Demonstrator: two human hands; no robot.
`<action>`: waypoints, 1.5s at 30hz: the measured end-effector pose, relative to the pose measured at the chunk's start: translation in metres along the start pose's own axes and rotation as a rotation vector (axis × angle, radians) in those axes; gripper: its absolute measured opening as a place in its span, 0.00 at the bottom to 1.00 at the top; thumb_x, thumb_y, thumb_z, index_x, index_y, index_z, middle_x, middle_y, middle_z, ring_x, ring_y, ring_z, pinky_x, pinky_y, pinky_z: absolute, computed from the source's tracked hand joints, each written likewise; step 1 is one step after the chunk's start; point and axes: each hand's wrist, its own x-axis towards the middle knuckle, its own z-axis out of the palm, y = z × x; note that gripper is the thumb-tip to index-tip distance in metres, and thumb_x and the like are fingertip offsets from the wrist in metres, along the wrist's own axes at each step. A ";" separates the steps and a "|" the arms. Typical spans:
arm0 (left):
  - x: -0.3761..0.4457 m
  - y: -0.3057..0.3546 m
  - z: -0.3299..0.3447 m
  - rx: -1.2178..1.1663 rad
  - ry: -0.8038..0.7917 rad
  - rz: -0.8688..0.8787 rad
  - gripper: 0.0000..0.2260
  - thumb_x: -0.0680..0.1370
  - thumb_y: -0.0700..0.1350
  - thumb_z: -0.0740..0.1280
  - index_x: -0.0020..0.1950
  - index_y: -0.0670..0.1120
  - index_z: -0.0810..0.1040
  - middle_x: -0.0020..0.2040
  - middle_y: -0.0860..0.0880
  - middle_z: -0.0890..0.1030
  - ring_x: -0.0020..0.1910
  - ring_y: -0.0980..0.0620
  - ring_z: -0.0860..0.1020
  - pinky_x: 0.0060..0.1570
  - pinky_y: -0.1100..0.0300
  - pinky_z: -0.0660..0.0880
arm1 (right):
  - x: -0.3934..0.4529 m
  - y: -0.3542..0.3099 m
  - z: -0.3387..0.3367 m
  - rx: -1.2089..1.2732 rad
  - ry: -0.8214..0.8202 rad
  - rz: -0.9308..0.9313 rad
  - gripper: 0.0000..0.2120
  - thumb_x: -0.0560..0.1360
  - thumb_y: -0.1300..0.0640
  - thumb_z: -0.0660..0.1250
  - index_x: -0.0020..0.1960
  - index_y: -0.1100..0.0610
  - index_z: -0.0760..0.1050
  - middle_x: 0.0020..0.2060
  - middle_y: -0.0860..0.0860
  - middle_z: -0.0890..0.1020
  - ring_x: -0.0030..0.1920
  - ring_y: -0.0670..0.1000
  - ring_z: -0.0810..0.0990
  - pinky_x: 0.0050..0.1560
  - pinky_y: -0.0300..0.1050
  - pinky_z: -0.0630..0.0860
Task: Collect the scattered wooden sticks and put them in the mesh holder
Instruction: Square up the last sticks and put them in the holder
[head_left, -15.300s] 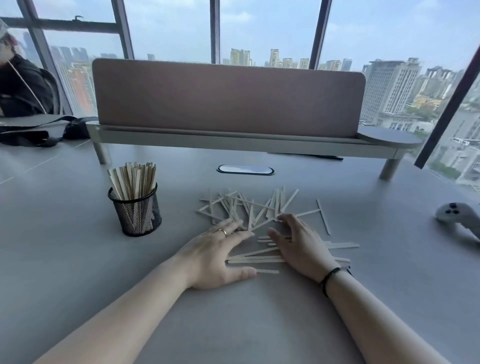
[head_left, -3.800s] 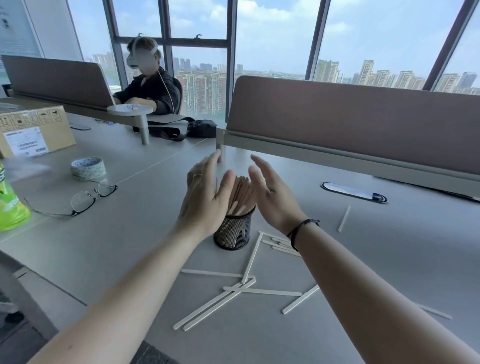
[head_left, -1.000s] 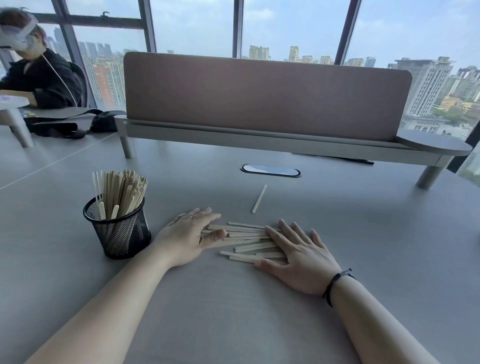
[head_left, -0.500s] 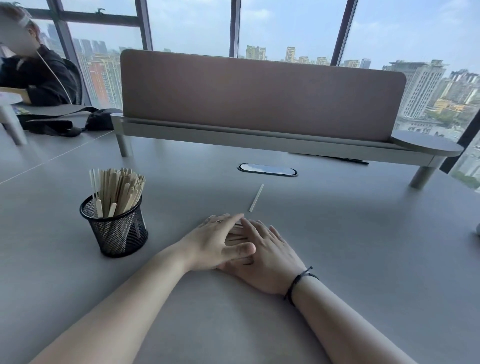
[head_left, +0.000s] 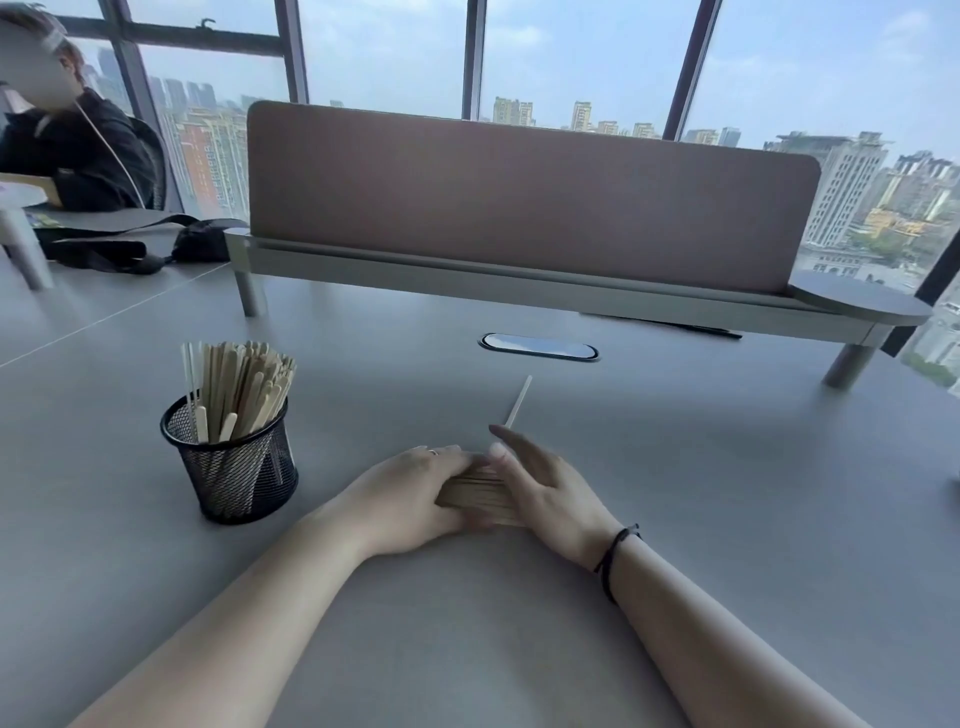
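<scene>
A black mesh holder (head_left: 235, 470) stands on the grey table at the left, packed with upright wooden sticks (head_left: 239, 387). To its right, a bundle of wooden sticks (head_left: 475, 491) rests low on the table, pressed between both hands. My left hand (head_left: 410, 493) clasps its left end, a ring on one finger. My right hand (head_left: 540, 491) grips its right end, fingers over the top; a black band circles that wrist. One loose stick (head_left: 518, 399) lies on the table just beyond my right fingertips.
A brown divider panel on a raised grey shelf (head_left: 519, 291) crosses the table behind. An oval cable port (head_left: 538, 347) sits in front of it. At the far left a person in dark clothes (head_left: 72, 150) sits by a black bag (head_left: 135, 244).
The flat row of sticks has been pushed together into one bundle. My hands have turned from lying flat over the sticks to clasping the bundle at its two ends.
</scene>
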 end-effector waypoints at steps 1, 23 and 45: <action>0.001 0.000 0.002 0.017 0.007 0.006 0.27 0.72 0.66 0.68 0.70 0.63 0.71 0.61 0.65 0.77 0.64 0.60 0.74 0.63 0.60 0.71 | 0.005 0.001 -0.005 0.172 0.091 0.020 0.26 0.79 0.36 0.57 0.69 0.48 0.74 0.67 0.42 0.77 0.67 0.39 0.72 0.67 0.35 0.66; 0.000 0.002 0.003 0.073 0.031 0.114 0.37 0.68 0.72 0.69 0.75 0.64 0.66 0.79 0.60 0.61 0.79 0.59 0.52 0.77 0.61 0.50 | 0.030 0.037 -0.028 0.011 -0.015 -0.017 0.24 0.72 0.74 0.60 0.51 0.47 0.79 0.45 0.41 0.87 0.49 0.39 0.83 0.50 0.40 0.78; -0.003 0.022 0.025 0.061 0.018 0.103 0.11 0.77 0.60 0.61 0.59 0.63 0.70 0.53 0.59 0.72 0.56 0.54 0.70 0.59 0.50 0.71 | -0.024 0.021 -0.013 -0.350 -0.001 -0.163 0.34 0.66 0.36 0.74 0.68 0.44 0.71 0.58 0.41 0.79 0.59 0.44 0.76 0.57 0.37 0.69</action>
